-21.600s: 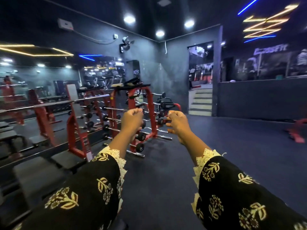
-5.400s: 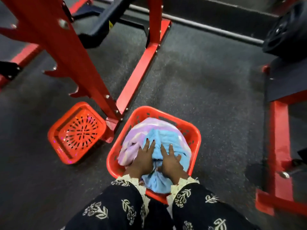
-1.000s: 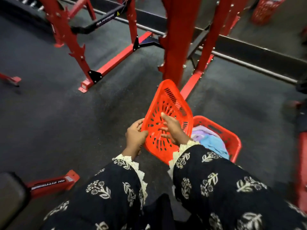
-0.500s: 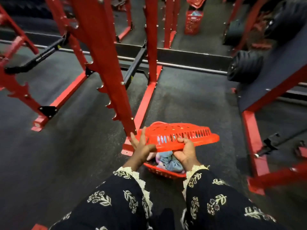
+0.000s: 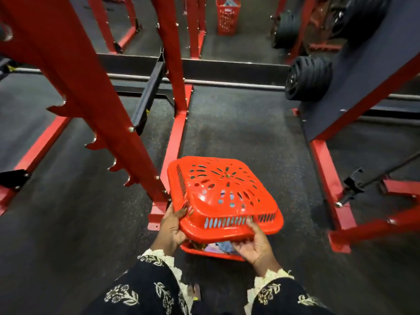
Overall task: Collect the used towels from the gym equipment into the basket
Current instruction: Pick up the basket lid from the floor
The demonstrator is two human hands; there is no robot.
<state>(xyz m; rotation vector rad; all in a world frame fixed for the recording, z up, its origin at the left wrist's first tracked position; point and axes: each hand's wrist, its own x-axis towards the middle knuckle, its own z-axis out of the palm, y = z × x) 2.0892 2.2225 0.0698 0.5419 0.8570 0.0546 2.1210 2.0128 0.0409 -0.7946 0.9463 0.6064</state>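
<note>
Red perforated plastic lid (image 5: 225, 194) held flat between both hands, slightly tilted, near edge low. The left hand (image 5: 173, 226) curls round its near-left corner. The right hand (image 5: 252, 244) cups the near edge from below, thumb on the rim. A two-handed grip at one edge likely lets the person line the lid up square over the basket (image 5: 211, 254), which sits directly under the hands on the floor, only its near rim showing. The towels (image 5: 221, 245) (pale blue and lilac) are inside it, visible in the gap between the hands and through the lid holes. Judged stage: collecting done, closing the basket. Red rack upright (image 5: 91, 98) stands just left of the left hand; weight plates (image 5: 306, 78) sit well beyond the right hand.
</note>
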